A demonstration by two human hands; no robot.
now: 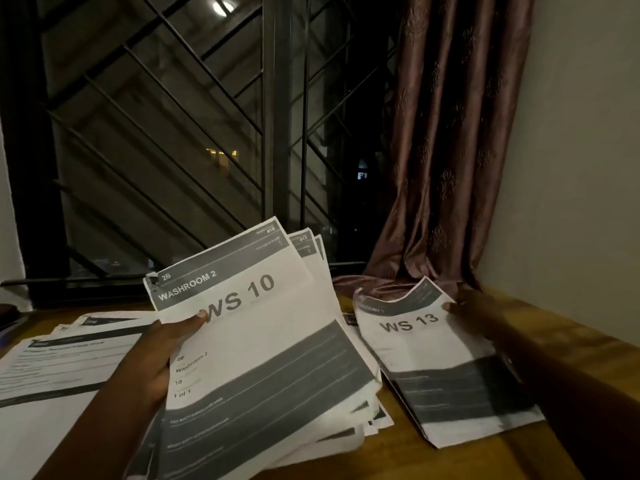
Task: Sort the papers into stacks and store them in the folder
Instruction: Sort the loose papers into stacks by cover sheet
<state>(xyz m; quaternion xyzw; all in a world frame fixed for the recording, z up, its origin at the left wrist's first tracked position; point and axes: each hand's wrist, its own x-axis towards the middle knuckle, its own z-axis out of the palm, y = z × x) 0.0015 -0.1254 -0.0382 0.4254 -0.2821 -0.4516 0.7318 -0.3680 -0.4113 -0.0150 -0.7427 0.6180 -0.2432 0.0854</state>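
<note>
My left hand (157, 358) grips a thick bundle of printed sheets (273, 348), thumb on the top page marked "WS 10", raised and tilted above the wooden table (568, 341). My right hand (474, 315) pinches the far right edge of a curled sheet marked "WS 13" (440, 365), whose lower end lies on the table. A spread of other printed pages (59, 362) lies flat at the left. No folder is in view.
A dark barred window (194, 133) runs along the back of the table. A brown curtain (450, 140) hangs at the back right, its hem bunched on the tabletop. A pale wall (581, 150) closes the right side.
</note>
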